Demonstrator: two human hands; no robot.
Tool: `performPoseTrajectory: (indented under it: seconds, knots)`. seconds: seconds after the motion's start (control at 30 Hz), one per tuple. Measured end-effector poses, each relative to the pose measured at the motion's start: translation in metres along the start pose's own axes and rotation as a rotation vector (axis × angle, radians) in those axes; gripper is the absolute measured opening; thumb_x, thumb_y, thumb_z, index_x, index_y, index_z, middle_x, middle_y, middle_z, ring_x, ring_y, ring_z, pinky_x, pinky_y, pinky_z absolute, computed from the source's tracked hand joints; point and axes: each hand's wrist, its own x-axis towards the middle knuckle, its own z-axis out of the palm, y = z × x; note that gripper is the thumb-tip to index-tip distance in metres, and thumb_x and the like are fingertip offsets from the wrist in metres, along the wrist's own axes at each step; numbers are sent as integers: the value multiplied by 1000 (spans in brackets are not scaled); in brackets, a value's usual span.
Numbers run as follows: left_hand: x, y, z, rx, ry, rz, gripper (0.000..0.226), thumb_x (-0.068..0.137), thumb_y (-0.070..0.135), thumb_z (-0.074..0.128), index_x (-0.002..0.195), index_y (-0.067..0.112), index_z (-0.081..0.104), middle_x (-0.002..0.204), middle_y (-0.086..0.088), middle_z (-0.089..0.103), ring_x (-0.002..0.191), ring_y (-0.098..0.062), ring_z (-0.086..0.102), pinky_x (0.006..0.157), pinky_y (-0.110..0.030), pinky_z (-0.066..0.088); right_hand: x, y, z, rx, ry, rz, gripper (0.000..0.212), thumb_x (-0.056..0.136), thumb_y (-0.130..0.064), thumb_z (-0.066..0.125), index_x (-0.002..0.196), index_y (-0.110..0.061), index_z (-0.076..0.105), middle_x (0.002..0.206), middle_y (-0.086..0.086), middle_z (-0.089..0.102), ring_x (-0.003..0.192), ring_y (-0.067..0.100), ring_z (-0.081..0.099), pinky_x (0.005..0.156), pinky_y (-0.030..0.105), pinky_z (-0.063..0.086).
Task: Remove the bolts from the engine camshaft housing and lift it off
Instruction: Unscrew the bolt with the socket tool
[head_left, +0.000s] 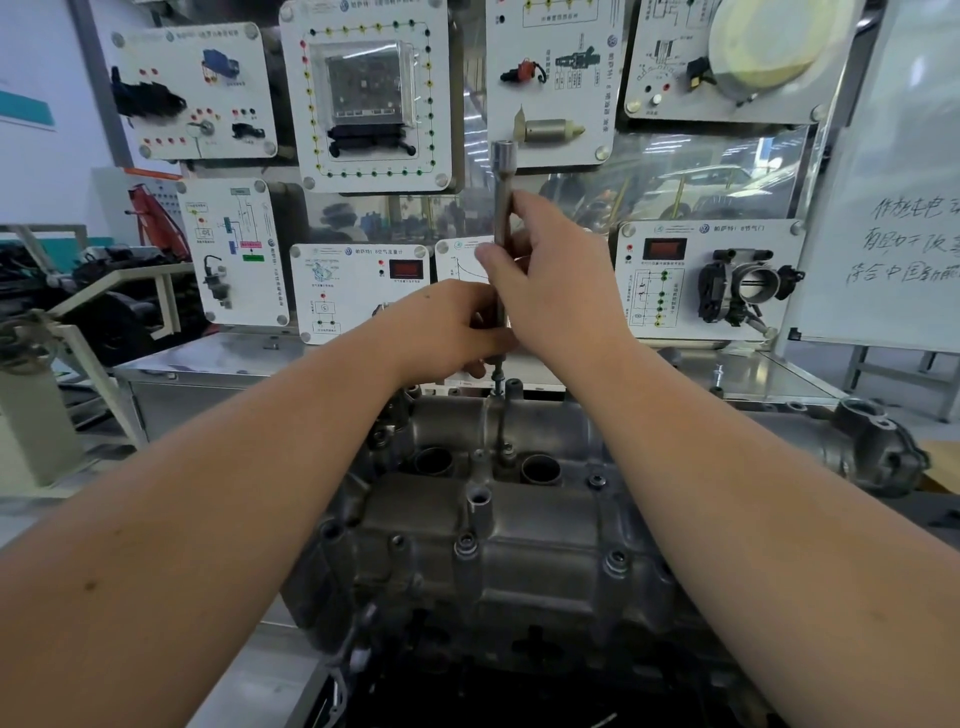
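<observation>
The grey cast camshaft housing (488, 525) lies on top of the engine in front of me, with several bolts (596, 481) in its flanges. A long silver socket extension tool (502, 176) stands upright over the housing's far edge. My right hand (550, 280) grips its shaft in the middle. Lower down, my left hand (447, 332) curls round the same shaft. A bolt (497, 382) hangs from the tool's lower tip, just above a hole at the housing's far side.
Behind the engine stands a metal bench (218, 358) with white training panels (363, 93) carrying automotive parts. A throttle body panel (737, 286) is at right, a whiteboard (904, 208) at far right. An aluminium bracket (878, 441) juts out at the engine's right end.
</observation>
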Motion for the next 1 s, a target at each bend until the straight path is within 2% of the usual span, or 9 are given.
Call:
performPoseTrajectory:
  seconds: [0.1,0.27,0.33,0.43,0.57,0.67,0.8,0.9,1.0]
  knots:
    - [0,1,0,-10,-10,4,16,97,32,58,106,22,68,92,8,75,76,-4,73,85,-41,59,3,1,1,28,-29,36,15,101,-20,52,113,-13,54,85,2,67,82,20,69,77,40,57]
    - [-2,0,-2,-39,-26,16,15,100,23,55,92,33,63,76,27,71,74,7,69,57,-7,47,0,0,1,54,-63,19,39,103,-23,49,141,-16,43,80,1,65,75,16,68,69,37,56]
    - [-1,-1,-2,-30,-17,16,11,99,26,57,94,34,63,80,18,74,73,4,71,61,-11,51,-2,0,1,27,-26,-8,39,100,-29,55,138,-18,48,82,-4,65,72,12,62,65,29,51]
    - [2,-3,0,-32,-9,5,11,96,35,61,103,29,65,91,7,76,72,-3,74,76,-31,58,0,0,0,1,9,-11,22,100,-29,56,116,-15,59,85,-3,67,75,12,63,72,33,54]
    - [2,-2,-1,-51,-17,-3,12,97,30,57,102,28,69,86,14,75,75,1,72,67,-17,54,1,-3,1,41,-57,32,38,104,-19,45,141,-8,42,93,6,70,83,21,71,79,45,58]
    - [-1,-1,-2,-52,-26,-6,14,97,24,55,94,30,67,77,26,72,77,7,69,54,-7,47,-1,-4,-1,55,-89,37,56,105,-21,42,157,-17,21,90,7,70,80,22,71,75,45,59]
    - [-1,-1,-2,-25,-11,6,7,95,32,59,92,35,64,80,17,75,74,2,72,63,-19,54,-2,-2,0,23,-31,-11,46,102,-32,53,145,-17,44,94,-5,68,73,12,61,64,28,45]
    - [1,-2,-1,-23,3,3,12,94,38,60,99,30,67,88,9,76,73,-3,73,79,-35,59,0,-2,-1,10,-8,-15,33,102,-27,53,133,-14,53,97,-1,70,82,15,67,73,30,52]
    - [1,-3,0,-36,-17,3,16,98,33,56,102,26,69,89,13,75,76,0,73,71,-27,55,1,-3,-1,80,-37,24,35,104,-19,46,138,-14,46,93,3,70,84,19,72,78,42,58]
